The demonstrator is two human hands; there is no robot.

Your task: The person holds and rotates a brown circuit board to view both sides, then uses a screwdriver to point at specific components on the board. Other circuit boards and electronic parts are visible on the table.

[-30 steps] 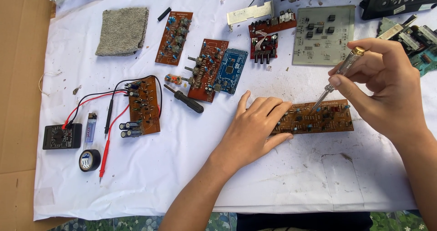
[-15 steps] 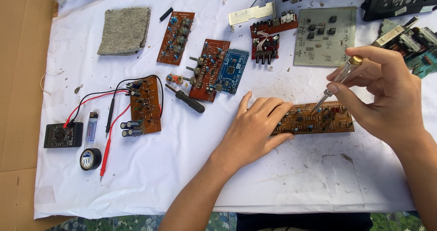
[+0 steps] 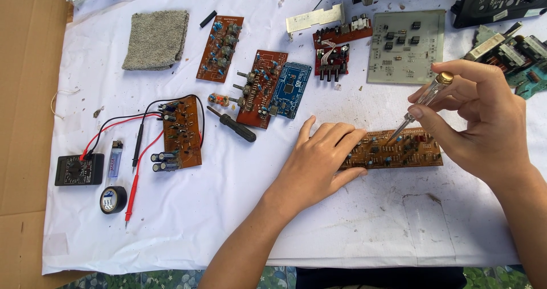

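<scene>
A long brown circuit board (image 3: pixel 410 151) lies on the white sheet at the right of centre. My left hand (image 3: pixel 319 161) rests flat on its left end, fingers spread, pressing it down. My right hand (image 3: pixel 484 118) grips a small clear-handled screwdriver (image 3: pixel 424 98) with a brass cap, held slanted. Its tip touches the board's top near the middle.
Several other circuit boards lie across the sheet: brown ones (image 3: pixel 220 48), a blue one (image 3: pixel 290 89), a pale green one (image 3: pixel 405 45). A black-handled screwdriver (image 3: pixel 233 125), a black multimeter (image 3: pixel 80 169) with red and black leads, a tape roll (image 3: pixel 113 199) and a grey cloth (image 3: pixel 156 39) sit left.
My right hand has shifted slightly, keeping the screwdriver tip on the board. The left hand stays pressed on the board's end.
</scene>
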